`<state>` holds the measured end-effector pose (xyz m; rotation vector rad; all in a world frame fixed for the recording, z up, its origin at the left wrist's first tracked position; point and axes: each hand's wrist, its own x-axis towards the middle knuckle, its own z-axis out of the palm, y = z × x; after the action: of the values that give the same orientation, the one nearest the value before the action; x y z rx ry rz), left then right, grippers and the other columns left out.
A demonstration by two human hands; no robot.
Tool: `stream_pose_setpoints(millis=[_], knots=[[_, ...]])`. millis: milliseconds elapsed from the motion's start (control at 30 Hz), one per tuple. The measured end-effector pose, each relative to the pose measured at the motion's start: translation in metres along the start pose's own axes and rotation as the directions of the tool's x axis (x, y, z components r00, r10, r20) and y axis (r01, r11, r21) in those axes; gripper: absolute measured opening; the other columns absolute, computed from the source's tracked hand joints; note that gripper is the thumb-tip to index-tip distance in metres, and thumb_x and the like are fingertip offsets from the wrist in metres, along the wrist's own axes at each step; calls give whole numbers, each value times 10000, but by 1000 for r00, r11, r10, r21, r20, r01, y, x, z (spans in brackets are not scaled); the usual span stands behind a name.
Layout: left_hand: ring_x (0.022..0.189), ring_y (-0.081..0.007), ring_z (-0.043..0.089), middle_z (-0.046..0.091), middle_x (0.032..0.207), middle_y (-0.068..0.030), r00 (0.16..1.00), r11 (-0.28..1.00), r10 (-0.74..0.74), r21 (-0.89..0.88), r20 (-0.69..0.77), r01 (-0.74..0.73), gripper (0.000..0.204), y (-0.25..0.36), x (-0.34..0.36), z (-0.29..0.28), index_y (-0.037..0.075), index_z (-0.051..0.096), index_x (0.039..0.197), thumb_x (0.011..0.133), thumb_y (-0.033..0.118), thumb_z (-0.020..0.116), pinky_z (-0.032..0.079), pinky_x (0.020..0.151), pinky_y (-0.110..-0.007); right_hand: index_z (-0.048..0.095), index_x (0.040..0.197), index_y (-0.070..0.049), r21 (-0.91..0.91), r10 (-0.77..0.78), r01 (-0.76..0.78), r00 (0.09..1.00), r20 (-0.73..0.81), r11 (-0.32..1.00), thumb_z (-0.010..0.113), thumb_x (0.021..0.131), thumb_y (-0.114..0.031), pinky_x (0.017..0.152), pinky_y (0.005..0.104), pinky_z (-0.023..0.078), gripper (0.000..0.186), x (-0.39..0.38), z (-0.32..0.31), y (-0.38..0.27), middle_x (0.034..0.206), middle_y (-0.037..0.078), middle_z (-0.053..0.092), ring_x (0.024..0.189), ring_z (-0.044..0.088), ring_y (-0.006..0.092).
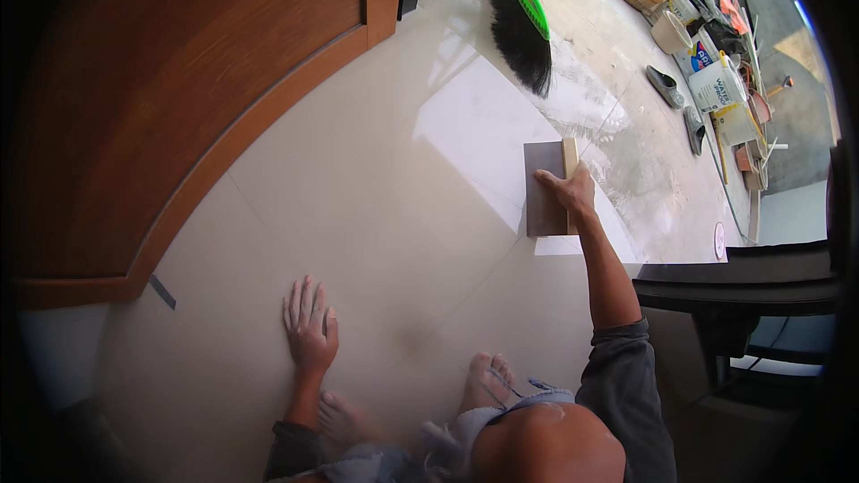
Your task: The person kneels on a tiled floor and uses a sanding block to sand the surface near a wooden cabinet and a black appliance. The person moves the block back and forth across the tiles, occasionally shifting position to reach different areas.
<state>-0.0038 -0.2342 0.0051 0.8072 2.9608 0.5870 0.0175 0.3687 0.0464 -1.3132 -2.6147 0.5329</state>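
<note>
My right hand (571, 186) grips a wide putty knife by its pale wooden back, thumb pressed on the flat grey blade (542, 207). The tool is held out at arm's length over the tiled floor; whether its edge touches the tiles I cannot tell. My left hand (309, 322) lies flat on the floor with its fingers stretched out, holding nothing. Pale dust coats its fingers. A thin dark tile joint (474, 286) runs across the floor between my two hands.
A black-bristled broom (523, 36) with a green head stands beyond my right hand. Whitish powder smears (658, 206) mark the floor there. Grey shoes (665, 87), white buckets (716, 85) and clutter line the far right. A brown wooden door (224, 54) is at left, black furniture (743, 286) at right.
</note>
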Motion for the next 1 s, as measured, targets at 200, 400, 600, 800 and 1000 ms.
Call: stream_pose_setpoints(millis=[200,400,600,800,1000], knots=[[1613,-425,400,486,1720,-178,1000,1000,6,-12,11,-6,544,-1,-9,6,25,598,1576,1047,150,592,266,1325,-627,648,1303,86,-92,49,-57,995,-90,994,992,768,-507,855,483,677,869,21,-16,32,1136,294,794,966,822,405],[1618,-418,399,479,1730,-168,1000,1000,-16,27,18,16,550,4,-5,7,21,593,1575,1040,147,591,263,1324,-635,643,1312,104,128,251,-261,964,87,957,993,739,-566,964,503,622,948,43,-43,65,1192,322,764,1112,779,432],[1626,-416,388,476,1731,-171,999,999,-13,34,36,12,563,3,-7,4,23,574,1594,1047,153,574,248,1329,-640,725,1219,73,203,339,-376,920,194,904,1005,713,-558,917,466,643,856,66,-41,40,1113,267,808,1002,817,376],[1622,-433,387,473,1729,-189,999,998,-24,61,41,22,576,0,-7,5,22,563,1604,1043,149,570,246,1325,-652,708,1222,93,291,255,-316,939,229,903,1002,708,-588,899,471,644,903,77,-27,-3,1113,271,802,983,811,397],[1619,-445,385,477,1724,-198,998,998,-32,55,55,29,585,1,-7,3,6,558,1603,1037,153,576,240,1324,-658,718,1202,109,153,95,-107,992,83,982,1005,729,-550,870,456,656,861,87,1,-12,1068,269,808,950,821,373]])
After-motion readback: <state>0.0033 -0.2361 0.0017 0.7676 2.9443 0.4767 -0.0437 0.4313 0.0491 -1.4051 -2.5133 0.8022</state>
